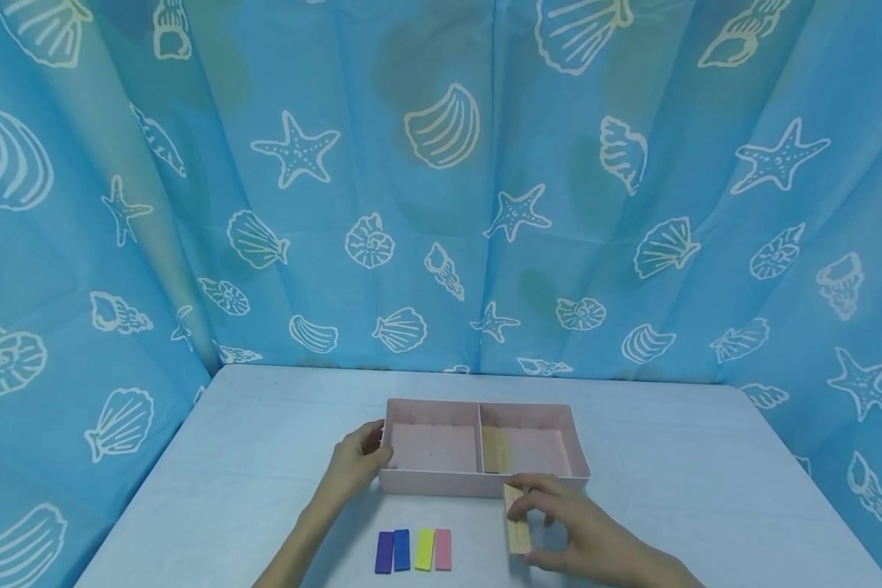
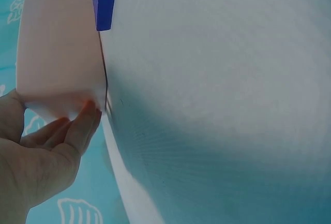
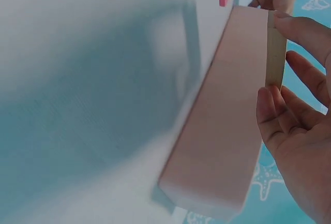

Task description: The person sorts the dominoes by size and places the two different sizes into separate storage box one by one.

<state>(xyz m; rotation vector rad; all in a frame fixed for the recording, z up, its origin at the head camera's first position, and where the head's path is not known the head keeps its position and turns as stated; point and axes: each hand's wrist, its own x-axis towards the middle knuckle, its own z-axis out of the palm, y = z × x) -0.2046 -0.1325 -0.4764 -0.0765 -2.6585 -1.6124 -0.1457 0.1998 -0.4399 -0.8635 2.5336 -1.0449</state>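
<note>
the left hand grips the left end of a long, shallow, pink rectangular box, its thumb at the rim and its fingers against the outside of the end wall. the right hand holds a pale wooden rectangular block, pinched between thumb and fingers, at the front side of the box, towards its right end. in the right wrist view this block shows beside the box's rim; whether the two touch cannot be told.

the box sits on a white worktop, and an upright pink divider parts it into two compartments. in the right compartment a second pale wooden piece is set along the divider; the left compartment shows its bare pink floor.

in front of the box, four small flat rectangular blocks form a row on the worktop: purple block, blue block, yellow block and pink block. the purple and blue are side by side, as are the yellow and pink, with a narrow gap between the pairs. behind the worktop hangs a blue cloth curtain printed with white outlines of shells and starfish.
</note>
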